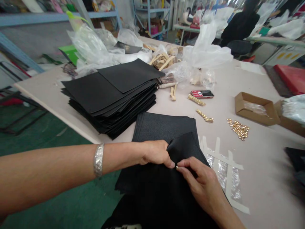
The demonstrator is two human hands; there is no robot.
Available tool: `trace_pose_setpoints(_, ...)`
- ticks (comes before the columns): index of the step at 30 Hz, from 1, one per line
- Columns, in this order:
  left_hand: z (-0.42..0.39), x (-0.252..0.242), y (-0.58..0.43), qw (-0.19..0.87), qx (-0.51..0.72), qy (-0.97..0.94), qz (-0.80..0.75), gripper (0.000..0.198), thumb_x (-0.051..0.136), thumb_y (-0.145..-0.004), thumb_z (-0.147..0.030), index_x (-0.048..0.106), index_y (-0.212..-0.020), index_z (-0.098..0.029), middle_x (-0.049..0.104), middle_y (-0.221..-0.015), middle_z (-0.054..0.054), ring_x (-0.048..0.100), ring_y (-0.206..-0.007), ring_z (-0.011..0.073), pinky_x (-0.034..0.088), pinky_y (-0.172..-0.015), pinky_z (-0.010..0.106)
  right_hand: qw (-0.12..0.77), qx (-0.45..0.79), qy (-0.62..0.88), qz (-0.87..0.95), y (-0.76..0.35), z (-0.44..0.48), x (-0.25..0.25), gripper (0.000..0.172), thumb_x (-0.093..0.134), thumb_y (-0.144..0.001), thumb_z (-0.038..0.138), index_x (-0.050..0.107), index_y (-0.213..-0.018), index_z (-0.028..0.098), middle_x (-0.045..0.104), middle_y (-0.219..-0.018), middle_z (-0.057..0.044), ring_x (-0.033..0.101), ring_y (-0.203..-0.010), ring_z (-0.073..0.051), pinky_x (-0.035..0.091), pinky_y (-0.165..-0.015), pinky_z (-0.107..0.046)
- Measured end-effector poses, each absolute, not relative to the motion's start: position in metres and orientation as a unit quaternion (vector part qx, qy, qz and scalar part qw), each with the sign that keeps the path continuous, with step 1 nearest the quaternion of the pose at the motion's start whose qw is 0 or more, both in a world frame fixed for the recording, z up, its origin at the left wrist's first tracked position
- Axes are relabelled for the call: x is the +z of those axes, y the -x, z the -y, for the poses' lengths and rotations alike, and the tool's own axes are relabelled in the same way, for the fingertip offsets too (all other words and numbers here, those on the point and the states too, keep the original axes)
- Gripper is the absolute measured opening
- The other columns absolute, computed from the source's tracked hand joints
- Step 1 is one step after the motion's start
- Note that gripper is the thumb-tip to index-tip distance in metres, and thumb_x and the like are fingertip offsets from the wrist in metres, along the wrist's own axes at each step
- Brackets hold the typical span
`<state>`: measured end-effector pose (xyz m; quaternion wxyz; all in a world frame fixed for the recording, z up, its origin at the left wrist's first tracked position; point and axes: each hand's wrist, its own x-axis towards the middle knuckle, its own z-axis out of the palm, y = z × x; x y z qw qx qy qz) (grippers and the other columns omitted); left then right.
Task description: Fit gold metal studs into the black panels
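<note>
My left hand (155, 153) grips a black fabric fold (182, 149); my right hand (200, 181) narrowly pinches a tiny gold stud (177, 166) (a slack pinch could drop it).

We stand over a long pale beige work table (262, 159) that fills the middle of the frame, with a green floor (47, 149) showing at the lower left. Along the top of the frame rise pale blue metal shelves (149, 19) stacked with blurred goods, and a black metal frame (19, 108) stands at the left. At the upper right, we see a co-worker in black clothing (239, 27) beside a black padded chair (239, 47), near a second table with a pale green edge (274, 40).
</note>
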<state>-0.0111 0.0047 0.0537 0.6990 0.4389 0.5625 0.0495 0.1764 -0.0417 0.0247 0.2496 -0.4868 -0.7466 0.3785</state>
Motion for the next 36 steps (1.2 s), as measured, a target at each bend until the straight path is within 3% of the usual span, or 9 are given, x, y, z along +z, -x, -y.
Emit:
trace_pose_setpoints(12, -0.004, 0.054, 0.017, 0.714, 0.049, -0.410, -0.565, 0.015, 0.065, -0.058, -0.015, 0.064, -0.072, -0.012, 0.062, -0.059, 0.000, 0.050, -0.044, 0.0110, 0.042, -0.049, 0.024, 0.229, 0.436, 0.481, 0.726, -0.177, 0.039, 0.027, 0.013, 0.055, -0.087, 0.030, 0.063, -0.080, 0.023, 0.061, -0.076, 0.001, 0.057, -0.069, -0.013, 0.042, -0.063, -0.024)
trace_pose_setpoints(18, 0.000, 0.049, 0.023, 0.745, 0.062, -0.391, -0.537, 0.018, 0.066, -0.056, -0.018, 0.064, -0.073, -0.013, 0.064, -0.061, 0.001, 0.057, -0.049, 0.0147, 0.047, -0.055, 0.028, 0.228, 0.498, 0.478, 0.687, -0.181, 0.039, 0.026, 0.013, 0.054, -0.086, 0.029, 0.062, -0.080, 0.021, 0.057, -0.069, 0.002, 0.054, -0.060, -0.012, 0.042, -0.057, -0.023)
trace_pose_setpoints(25, 0.004, 0.053, 0.023, 0.747, 0.076, -0.406, -0.522, 0.017, 0.065, -0.056, -0.018, 0.065, -0.072, -0.014, 0.064, -0.061, 0.000, 0.058, -0.052, 0.0149, 0.048, -0.059, 0.028, 0.222, 0.507, 0.486, 0.677, -0.178, 0.040, 0.030, 0.014, 0.057, -0.084, 0.032, 0.063, -0.078, 0.020, 0.059, -0.070, 0.001, 0.054, -0.065, -0.013, 0.041, -0.060, -0.024)
trace_pose_setpoints(30, 0.007, 0.059, 0.023, 0.675, 0.073, -0.472, -0.562, 0.014, 0.065, -0.057, -0.021, 0.063, -0.069, -0.014, 0.061, -0.061, -0.001, 0.053, -0.050, 0.0124, 0.042, -0.050, 0.023, 0.217, 0.483, 0.488, 0.694, -0.174, 0.040, 0.033, 0.013, 0.057, -0.085, 0.030, 0.063, -0.078, 0.021, 0.061, -0.073, 0.002, 0.054, -0.068, -0.013, 0.039, -0.061, -0.024)
trace_pose_setpoints(36, 0.018, 0.068, 0.018, 0.642, 0.092, -0.547, -0.529, 0.010, 0.060, -0.061, -0.021, 0.060, -0.068, -0.014, 0.046, -0.053, -0.006, 0.039, -0.046, 0.0079, 0.028, -0.042, 0.019, 0.257, 0.480, 0.521, 0.658, -0.166, 0.049, 0.036, 0.006, 0.060, -0.080, 0.021, 0.054, -0.079, 0.020, 0.054, -0.067, 0.004, 0.051, -0.061, -0.011, 0.038, -0.056, -0.022)
